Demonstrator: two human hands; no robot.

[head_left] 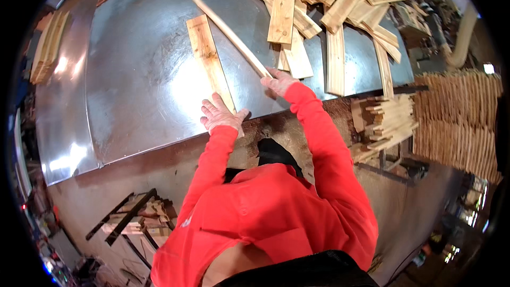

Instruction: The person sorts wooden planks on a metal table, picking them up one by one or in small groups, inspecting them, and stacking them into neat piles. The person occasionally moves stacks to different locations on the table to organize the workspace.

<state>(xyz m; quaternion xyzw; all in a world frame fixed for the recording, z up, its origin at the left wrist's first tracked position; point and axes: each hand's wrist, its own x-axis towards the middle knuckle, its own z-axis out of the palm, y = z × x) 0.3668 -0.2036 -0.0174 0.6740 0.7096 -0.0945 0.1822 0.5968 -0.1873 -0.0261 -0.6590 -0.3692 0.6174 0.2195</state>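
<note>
My left hand lies with fingers spread over the near end of a flat wooden board, which rests on the metal-topped table and points away from me. My right hand is closed round the near end of another wooden board. That one shows its narrow edge and slants away to the far left, its far end beyond the flat board. Part of my right fingers is hidden behind the hand.
Loose boards lie heaped at the table's far right, some reaching its near edge. A stack of boards stands on a rack at right, beside a tall wood pile. A metal-framed rack holds wood pieces at lower left.
</note>
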